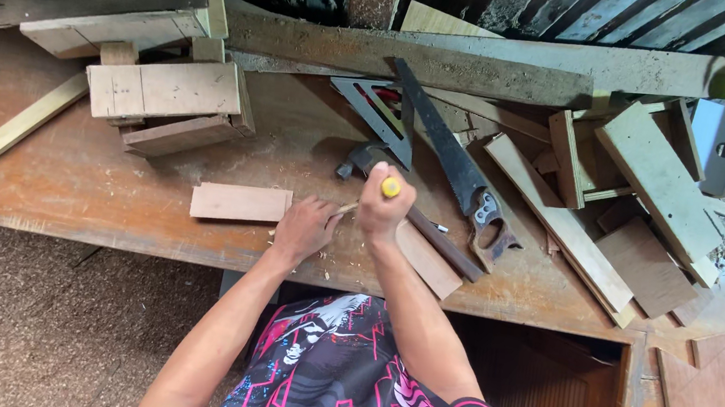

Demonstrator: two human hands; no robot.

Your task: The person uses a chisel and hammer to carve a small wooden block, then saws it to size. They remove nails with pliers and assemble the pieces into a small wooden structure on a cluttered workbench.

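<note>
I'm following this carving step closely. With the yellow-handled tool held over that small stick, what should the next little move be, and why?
Probably a short push of the yellow-handled tool down along the small stick. The right hand grips the tool with its handle end up, the left hand pins the stick on the workbench, and shavings lie around them.

A tool with a yellow handle (391, 186) stands nearly upright in the closed right hand (380, 207); only the rounded yellow butt shows above the fist, and its working end is hidden below. Just left of it, a small pale wooden piece (347, 208) is pinched in the fingers of the left hand (304, 227), which rests palm down on the bench (96, 176). The piece is thin, light-coloured and tilted, its right end pointing toward the fist. Both lie near the front edge of the bench, about midway along it.
</note>
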